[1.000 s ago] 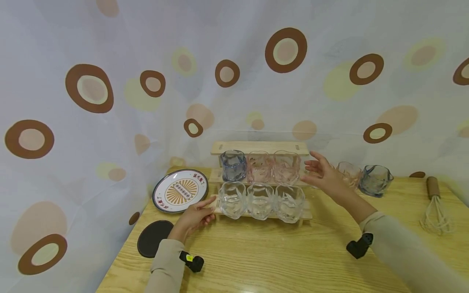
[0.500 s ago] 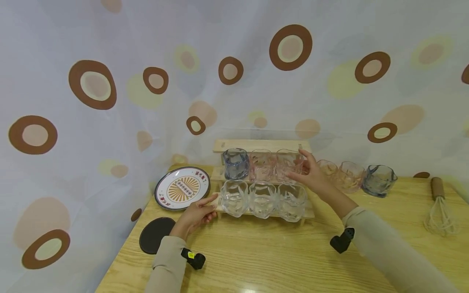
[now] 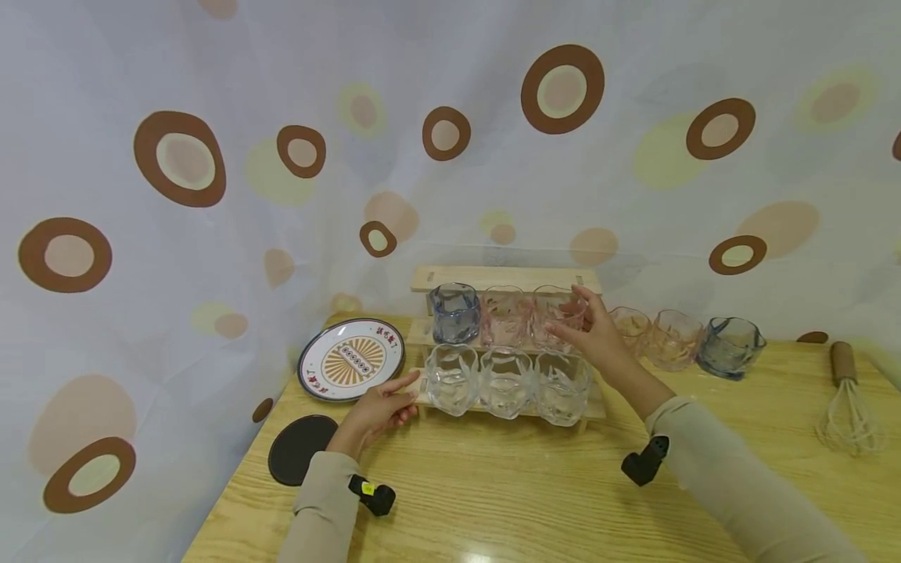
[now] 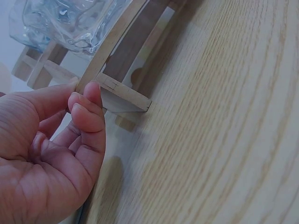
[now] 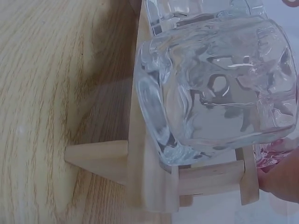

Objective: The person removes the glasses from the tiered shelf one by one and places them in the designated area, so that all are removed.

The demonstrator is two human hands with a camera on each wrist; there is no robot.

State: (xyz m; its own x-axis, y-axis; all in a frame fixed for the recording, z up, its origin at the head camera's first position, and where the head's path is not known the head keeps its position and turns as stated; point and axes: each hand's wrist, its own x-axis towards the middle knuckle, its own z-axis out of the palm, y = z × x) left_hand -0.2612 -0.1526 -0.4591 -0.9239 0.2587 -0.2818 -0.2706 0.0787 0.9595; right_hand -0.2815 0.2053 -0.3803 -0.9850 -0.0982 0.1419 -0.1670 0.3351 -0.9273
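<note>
A tiered wooden rack (image 3: 503, 277) stands on the table. My left hand (image 3: 380, 410) pinches the left end of its lowest shelf (image 4: 111, 43), thumb above and fingertips (image 4: 95, 92) beneath. On the middle tier, my right hand (image 3: 604, 335) grips the rightmost pink glass (image 3: 549, 311), thumb in front and fingers at its far side. Another pink glass (image 3: 504, 317) and a blue glass (image 3: 454, 314) stand left of it. Three clear glasses line the lowest shelf; the right one (image 5: 219, 93) hides most of the held glass in the right wrist view.
Right of the rack stand two pinkish glasses (image 3: 674, 342) and a blue glass (image 3: 730, 348). A whisk (image 3: 845, 391) lies farther right. At left are a patterned plate (image 3: 352, 360) and a black round mat (image 3: 303, 450). A spotted curtain (image 3: 317, 94) hangs behind the table (image 3: 507, 493).
My right hand has moved left from beside the rack and taken hold of the rightmost pink glass. My left hand keeps its pinch on the shelf. The head view has shifted slightly.
</note>
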